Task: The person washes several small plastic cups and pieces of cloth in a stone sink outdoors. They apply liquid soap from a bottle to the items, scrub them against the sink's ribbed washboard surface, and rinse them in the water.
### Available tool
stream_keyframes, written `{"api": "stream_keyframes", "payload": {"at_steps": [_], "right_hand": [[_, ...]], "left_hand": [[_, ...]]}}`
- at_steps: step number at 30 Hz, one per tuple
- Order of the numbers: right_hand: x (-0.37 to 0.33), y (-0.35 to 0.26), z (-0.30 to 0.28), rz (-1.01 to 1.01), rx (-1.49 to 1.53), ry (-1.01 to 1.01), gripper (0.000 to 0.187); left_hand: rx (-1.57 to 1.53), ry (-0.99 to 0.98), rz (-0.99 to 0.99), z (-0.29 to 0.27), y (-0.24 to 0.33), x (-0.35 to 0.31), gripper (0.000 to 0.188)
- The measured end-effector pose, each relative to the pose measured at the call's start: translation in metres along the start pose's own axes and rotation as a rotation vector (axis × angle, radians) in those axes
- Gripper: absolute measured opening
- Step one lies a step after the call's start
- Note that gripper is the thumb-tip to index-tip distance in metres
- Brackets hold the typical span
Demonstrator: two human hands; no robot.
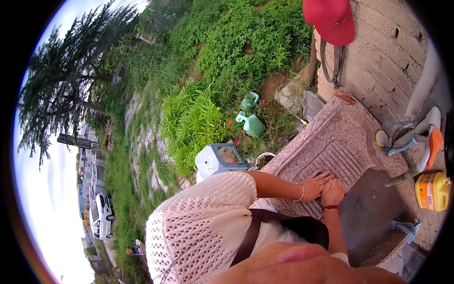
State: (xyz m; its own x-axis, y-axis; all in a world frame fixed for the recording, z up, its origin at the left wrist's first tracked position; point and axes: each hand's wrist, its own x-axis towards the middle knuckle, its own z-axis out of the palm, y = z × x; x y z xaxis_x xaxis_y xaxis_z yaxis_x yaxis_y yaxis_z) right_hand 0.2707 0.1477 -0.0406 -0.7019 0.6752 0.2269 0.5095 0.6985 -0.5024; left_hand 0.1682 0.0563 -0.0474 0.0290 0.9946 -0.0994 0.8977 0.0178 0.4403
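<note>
My left hand [312, 186], with a silver bracelet at the wrist, lies on the ridged washboard surface [338, 163] of a pinkish stone sink, its fingers stretched out. Right beside it and touching it, my right hand [333, 191] has a dark red band at the wrist. The right fingers look curled in against the ridges, and their tips are hidden. No cloth or tool shows between the hands. Next to the washboard is the sink's dark, wet-looking basin [373, 201].
Right of the basin stand a yellow jug [432, 191] and an orange-soled shoe [431, 149]. A blue-grey cloth [405, 229] hangs at the basin's edge. A red cap [331, 23] hangs by the brick wall. Left are a grey stool [217, 161] and a green plastic jug [251, 124].
</note>
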Motion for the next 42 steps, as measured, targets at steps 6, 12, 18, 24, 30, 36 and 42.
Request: {"api": "stream_keyframes", "payload": {"at_steps": [6, 12, 18, 24, 30, 36, 42], "right_hand": [[0.065, 0.031, 0.012, 0.233, -0.222, 0.259, 0.023], [-0.021, 0.0, 0.0, 0.035, 0.152, 0.101, 0.024], [0.027, 0.012, 0.01, 0.061, -0.161, 0.143, 0.022], [0.067, 0.025, 0.008, 0.249, -0.158, 0.312, 0.027], [0.067, 0.03, 0.01, 0.303, -0.14, 0.251, 0.028], [0.068, 0.033, 0.009, 0.302, -0.069, 0.218, 0.027], [0.035, 0.05, 0.004, 0.19, 0.187, 0.11, 0.032]], "left_hand": [[0.106, -0.091, -0.193, -0.035, -0.002, 0.086, 0.063], [-0.092, -0.229, 0.018, -0.024, 0.005, -0.003, 0.064], [0.061, -0.081, -0.077, -0.014, -0.006, 0.038, 0.06], [0.099, -0.161, -0.24, -0.029, -0.015, 0.087, 0.053], [0.062, -0.153, -0.25, -0.028, -0.015, 0.089, 0.052], [0.052, -0.172, -0.266, -0.032, -0.014, 0.092, 0.053], [0.127, -0.27, -0.333, -0.039, 0.006, 0.079, 0.05]]}}
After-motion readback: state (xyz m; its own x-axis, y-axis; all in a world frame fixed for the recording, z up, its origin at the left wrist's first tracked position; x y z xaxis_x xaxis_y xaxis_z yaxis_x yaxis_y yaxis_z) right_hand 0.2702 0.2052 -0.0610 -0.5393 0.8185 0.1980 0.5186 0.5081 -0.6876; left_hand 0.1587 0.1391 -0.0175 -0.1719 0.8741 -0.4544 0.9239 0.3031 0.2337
